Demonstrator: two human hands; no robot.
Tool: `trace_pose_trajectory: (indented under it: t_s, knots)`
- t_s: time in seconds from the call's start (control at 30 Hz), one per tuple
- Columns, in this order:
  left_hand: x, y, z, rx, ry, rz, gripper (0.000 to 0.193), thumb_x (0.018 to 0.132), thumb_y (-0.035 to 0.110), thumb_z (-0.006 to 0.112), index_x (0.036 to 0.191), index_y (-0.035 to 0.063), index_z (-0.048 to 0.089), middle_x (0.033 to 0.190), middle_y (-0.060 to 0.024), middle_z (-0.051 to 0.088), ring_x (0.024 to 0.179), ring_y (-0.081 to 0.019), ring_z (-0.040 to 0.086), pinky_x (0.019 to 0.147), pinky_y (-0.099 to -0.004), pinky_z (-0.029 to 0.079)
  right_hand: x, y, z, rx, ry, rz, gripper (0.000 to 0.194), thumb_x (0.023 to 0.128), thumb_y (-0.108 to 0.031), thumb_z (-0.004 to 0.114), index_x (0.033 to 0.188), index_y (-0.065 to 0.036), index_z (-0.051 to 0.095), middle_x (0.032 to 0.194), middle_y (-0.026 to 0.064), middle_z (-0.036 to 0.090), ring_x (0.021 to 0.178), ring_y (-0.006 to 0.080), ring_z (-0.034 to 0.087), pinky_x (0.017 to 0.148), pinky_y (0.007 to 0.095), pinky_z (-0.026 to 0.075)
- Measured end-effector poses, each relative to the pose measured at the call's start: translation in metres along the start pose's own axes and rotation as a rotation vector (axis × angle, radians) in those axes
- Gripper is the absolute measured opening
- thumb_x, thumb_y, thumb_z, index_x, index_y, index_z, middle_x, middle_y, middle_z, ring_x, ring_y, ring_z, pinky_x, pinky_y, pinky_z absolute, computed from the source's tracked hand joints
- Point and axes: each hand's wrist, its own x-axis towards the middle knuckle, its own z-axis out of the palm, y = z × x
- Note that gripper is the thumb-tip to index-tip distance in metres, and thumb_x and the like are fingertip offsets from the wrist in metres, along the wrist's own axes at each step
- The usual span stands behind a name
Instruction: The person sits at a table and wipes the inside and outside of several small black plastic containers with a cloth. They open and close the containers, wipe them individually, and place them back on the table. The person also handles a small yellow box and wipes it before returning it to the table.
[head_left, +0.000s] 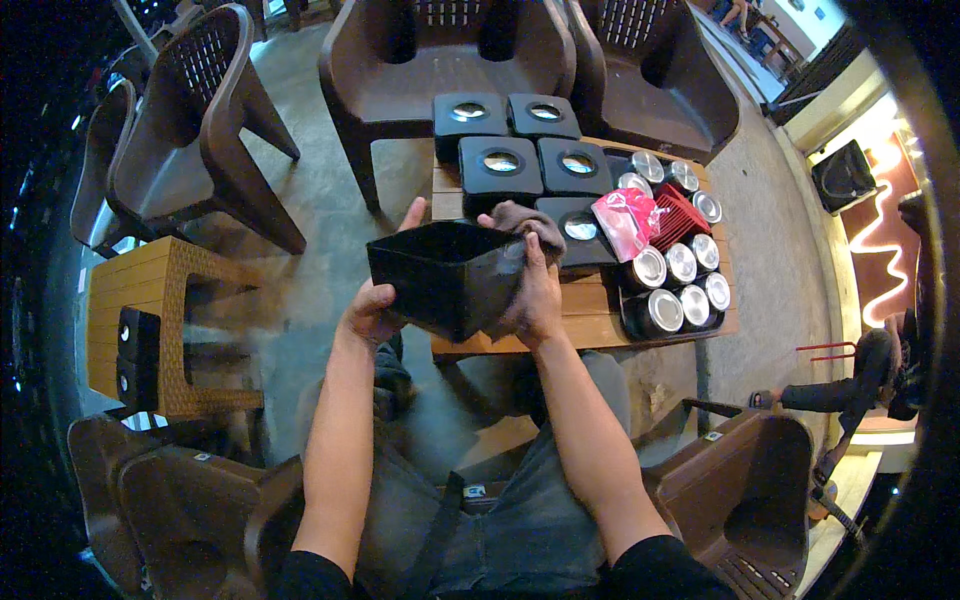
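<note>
Both of my hands hold a hollow black box (420, 277) in front of me, its open side tilted up. My left hand (367, 311) grips the box's left side, the thumb on its near wall. My right hand (541, 300) presses a crumpled brown cloth (529, 221) against the right side, with the thumb on top of the cloth. Beyond the box, several square black boxes (500, 169) with round, shiny centres on top stand on a wooden slatted table (585, 311). The inside of the held box is dark.
On the table's right, a dark tray (626, 330) carries dark jars with silver lids (665, 310), a red ribbed object (679, 217) and a pink plastic packet (628, 217). Brown plastic chairs (457, 75) surround it. Left stands a side table (127, 277) with small black boxes (139, 360). A person's leg (817, 397) shows at right.
</note>
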Motion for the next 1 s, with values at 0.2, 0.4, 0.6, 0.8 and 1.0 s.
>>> trace_pose_trajectory:
  t_s: [0.2,0.4,0.6,0.8,1.0]
  knots:
    - [0.006,-0.014,-0.026,0.24,0.309,0.084,0.077,0.103,0.032,0.08,0.17,0.0147,0.044,0.154,-0.0083,0.066,0.135,-0.0204,0.068,0.113,-0.0387,0.057,0.002,0.007,-0.009,-0.073,0.253,-0.053,0.036,0.117,-0.036,0.057,0.135,-0.007,0.067,0.134,0.0104,0.072,0.127,0.0226,0.068,0.113,0.038,0.054]
    - [0.001,-0.029,-0.041,0.087,0.285,-0.042,0.086,0.091,0.048,0.091,0.156,0.0043,0.055,0.143,-0.0079,0.07,0.133,-0.0208,0.068,0.114,-0.0376,0.055,0.002,0.009,-0.01,-0.427,0.439,-0.308,0.017,0.112,-0.014,0.066,0.123,-0.002,0.069,0.135,0.0132,0.072,0.128,0.0247,0.066,0.114,0.037,0.049]
    - [0.004,-0.042,-0.033,0.543,0.465,-0.007,0.115,0.067,0.051,0.106,0.155,0.0014,0.05,0.145,-0.0095,0.066,0.138,-0.0243,0.064,0.118,-0.0423,0.052,-0.006,0.008,0.003,-0.591,0.331,-0.45,0.016,0.109,-0.007,0.069,0.123,0.0,0.068,0.141,0.0159,0.07,0.131,0.0271,0.066,0.119,0.0394,0.046]
    - [-0.006,-0.035,-0.042,0.132,0.251,0.011,0.111,0.075,0.064,0.098,0.157,0.0044,0.051,0.148,-0.0092,0.067,0.138,-0.0245,0.064,0.114,-0.044,0.057,0.002,0.013,-0.004,-0.035,0.313,-0.194,0.037,0.117,-0.027,0.059,0.145,-0.003,0.058,0.146,0.0172,0.067,0.132,0.0291,0.066,0.116,0.0414,0.053]
    - [0.0,-0.037,-0.05,0.136,0.442,-0.059,0.087,0.093,0.061,0.084,0.155,0.0074,0.058,0.149,-0.0066,0.069,0.131,-0.0239,0.07,0.11,-0.0432,0.06,0.005,0.012,-0.011,0.193,0.318,-0.088,0.028,0.118,-0.024,0.057,0.136,-0.003,0.061,0.137,0.0178,0.071,0.13,0.0277,0.07,0.111,0.0415,0.058]
